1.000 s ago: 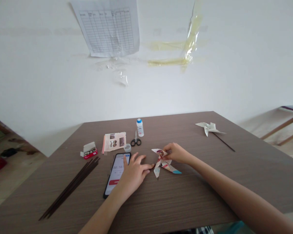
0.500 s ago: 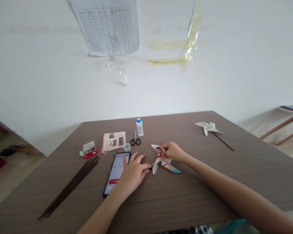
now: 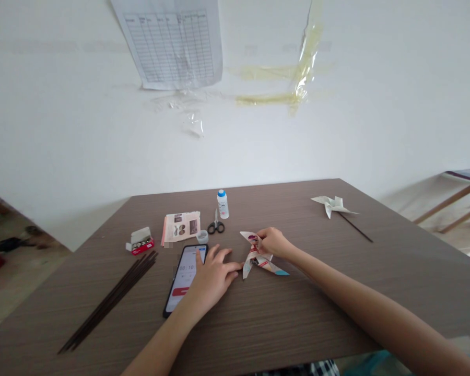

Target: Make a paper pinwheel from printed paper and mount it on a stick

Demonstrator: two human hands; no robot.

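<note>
With its fingers pinched on the far part of a printed paper pinwheel (image 3: 254,255), my right hand (image 3: 273,242) keeps it on the table. The pinwheel's pointed blades spread out, one with a blue tip; my fingers cover part of it. My left hand (image 3: 213,274) rests with fingers spread, partly over the right side of a phone (image 3: 181,279). Its thumb tip comes close to the pinwheel's left blade; whether they touch I cannot tell. The phone lies face up with a timer on its screen.
Scissors (image 3: 216,226), a tape roll (image 3: 202,237), a glue bottle (image 3: 223,204) and printed paper (image 3: 182,228) lie beyond my left hand. Leftward are a small red-and-white box (image 3: 141,241) and several dark sticks (image 3: 112,300). A white pinwheel on a stick (image 3: 332,205) lies far right on the table (image 3: 317,324).
The view has shifted very slightly. Both hands and the pinwheel hold nearly the same positions as before.
</note>
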